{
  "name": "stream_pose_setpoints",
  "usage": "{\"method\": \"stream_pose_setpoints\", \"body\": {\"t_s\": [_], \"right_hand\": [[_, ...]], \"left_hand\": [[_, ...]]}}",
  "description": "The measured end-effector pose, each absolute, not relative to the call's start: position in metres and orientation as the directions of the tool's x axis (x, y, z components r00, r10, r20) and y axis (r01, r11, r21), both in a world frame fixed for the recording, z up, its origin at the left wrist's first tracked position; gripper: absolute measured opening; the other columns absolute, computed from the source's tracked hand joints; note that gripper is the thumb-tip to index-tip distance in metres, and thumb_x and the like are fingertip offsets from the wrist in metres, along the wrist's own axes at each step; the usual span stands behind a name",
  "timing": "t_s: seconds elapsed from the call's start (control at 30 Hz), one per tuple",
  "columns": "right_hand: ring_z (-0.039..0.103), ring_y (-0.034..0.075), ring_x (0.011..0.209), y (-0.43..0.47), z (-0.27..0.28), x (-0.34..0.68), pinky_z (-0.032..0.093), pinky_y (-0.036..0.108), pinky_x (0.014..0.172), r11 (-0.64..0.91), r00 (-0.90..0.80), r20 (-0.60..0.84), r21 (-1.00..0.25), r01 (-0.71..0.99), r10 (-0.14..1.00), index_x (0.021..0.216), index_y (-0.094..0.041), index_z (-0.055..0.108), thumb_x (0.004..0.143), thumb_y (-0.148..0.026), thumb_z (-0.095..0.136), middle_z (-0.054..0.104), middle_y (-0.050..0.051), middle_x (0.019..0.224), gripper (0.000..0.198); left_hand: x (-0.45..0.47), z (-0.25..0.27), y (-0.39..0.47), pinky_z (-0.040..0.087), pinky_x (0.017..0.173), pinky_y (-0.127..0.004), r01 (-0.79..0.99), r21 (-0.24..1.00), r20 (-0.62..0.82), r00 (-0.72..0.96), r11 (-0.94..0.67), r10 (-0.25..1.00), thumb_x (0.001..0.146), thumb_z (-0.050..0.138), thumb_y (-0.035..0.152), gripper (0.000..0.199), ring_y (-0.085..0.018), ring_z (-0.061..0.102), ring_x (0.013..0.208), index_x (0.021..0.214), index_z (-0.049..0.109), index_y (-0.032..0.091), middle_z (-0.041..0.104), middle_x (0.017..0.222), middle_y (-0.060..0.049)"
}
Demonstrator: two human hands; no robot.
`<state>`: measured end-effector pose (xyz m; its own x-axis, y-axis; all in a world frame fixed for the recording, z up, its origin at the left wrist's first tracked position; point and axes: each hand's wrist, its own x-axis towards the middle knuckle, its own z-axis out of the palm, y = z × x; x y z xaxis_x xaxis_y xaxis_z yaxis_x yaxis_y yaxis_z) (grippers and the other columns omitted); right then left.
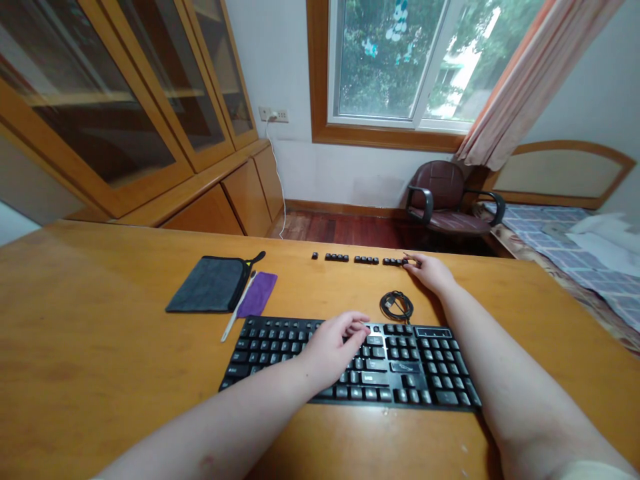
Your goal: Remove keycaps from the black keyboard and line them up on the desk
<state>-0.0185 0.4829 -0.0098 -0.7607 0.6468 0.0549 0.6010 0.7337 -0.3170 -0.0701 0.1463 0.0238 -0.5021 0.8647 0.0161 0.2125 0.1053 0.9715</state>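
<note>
A black keyboard [400,363] lies on the wooden desk in front of me, and part of its top row shows bare gaps. My left hand [336,347] hovers over its middle, fingers loosely bent, thumb apart, with nothing seen in them. Beyond the keyboard, loose black keycaps stand in a line near the desk's far edge: a single keycap [315,256], then a left group [337,257], a middle group [367,260] and a right group [393,262]. My right hand [427,272] reaches to the right end of that line, its fingertips pinching a keycap there.
A coiled black cable [397,305] sits behind the keyboard. To the left lie a dark grey cloth pouch [207,285], a purple cloth [258,295] and a thin white brush [237,310]. Past the desk [110,300] stand a cabinet [200,180], a chair [440,193] and a bed [560,233].
</note>
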Motion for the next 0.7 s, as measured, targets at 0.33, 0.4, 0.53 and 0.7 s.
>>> {"method": "stream_pose_setpoints", "body": {"t_s": [0.33, 0.4, 0.53, 0.7], "right_hand": [[0.061, 0.022, 0.078, 0.4822, -0.01, -0.0191, 0.039, 0.026, 0.058, 0.747, -0.765, 0.065, -0.283, 0.602, 0.641, 0.113, -0.028, 0.063, 0.079, -0.049, 0.053, 0.069, 0.006, 0.087, 0.042], [0.061, 0.021, 0.077, 0.4828, -0.0113, -0.019, 0.039, 0.026, 0.059, 0.748, -0.767, 0.066, -0.285, 0.599, 0.639, 0.114, -0.027, 0.063, 0.079, -0.049, 0.052, 0.069, 0.006, 0.087, 0.043], [0.061, 0.02, 0.076, 0.4832, -0.013, -0.0188, 0.039, 0.025, 0.059, 0.755, -0.774, 0.071, -0.29, 0.588, 0.63, 0.115, -0.028, 0.062, 0.08, -0.049, 0.052, 0.069, 0.005, 0.088, 0.043], [0.06, 0.019, 0.074, 0.4822, -0.0114, -0.019, 0.039, 0.025, 0.058, 0.753, -0.771, 0.064, -0.279, 0.596, 0.634, 0.116, -0.029, 0.062, 0.079, -0.048, 0.052, 0.069, 0.004, 0.087, 0.043]], "left_hand": [[-0.0692, 0.0306, 0.1453, 0.047, 0.085, -0.031, 0.285, 0.951, 0.036, -0.499, 0.124, 0.866, 0.083, 0.051, 0.023, 0.022, -0.017, 0.062, 0.09, 0.103, 0.059, 0.019, 0.068, 0.095, -0.004], [-0.0691, 0.0305, 0.145, 0.047, 0.085, -0.031, 0.286, 0.95, 0.038, -0.498, 0.122, 0.866, 0.083, 0.051, 0.023, 0.022, -0.017, 0.062, 0.089, 0.103, 0.059, 0.019, 0.068, 0.095, -0.005], [-0.0691, 0.0278, 0.145, 0.047, 0.085, -0.031, 0.288, 0.95, 0.044, -0.494, 0.116, 0.869, 0.083, 0.051, 0.023, 0.022, -0.016, 0.062, 0.09, 0.104, 0.059, 0.019, 0.067, 0.096, -0.005], [-0.0691, 0.0246, 0.1458, 0.046, 0.086, -0.031, 0.291, 0.95, 0.048, -0.492, 0.112, 0.869, 0.084, 0.051, 0.023, 0.023, -0.016, 0.062, 0.09, 0.104, 0.058, 0.018, 0.067, 0.096, -0.004]]}}
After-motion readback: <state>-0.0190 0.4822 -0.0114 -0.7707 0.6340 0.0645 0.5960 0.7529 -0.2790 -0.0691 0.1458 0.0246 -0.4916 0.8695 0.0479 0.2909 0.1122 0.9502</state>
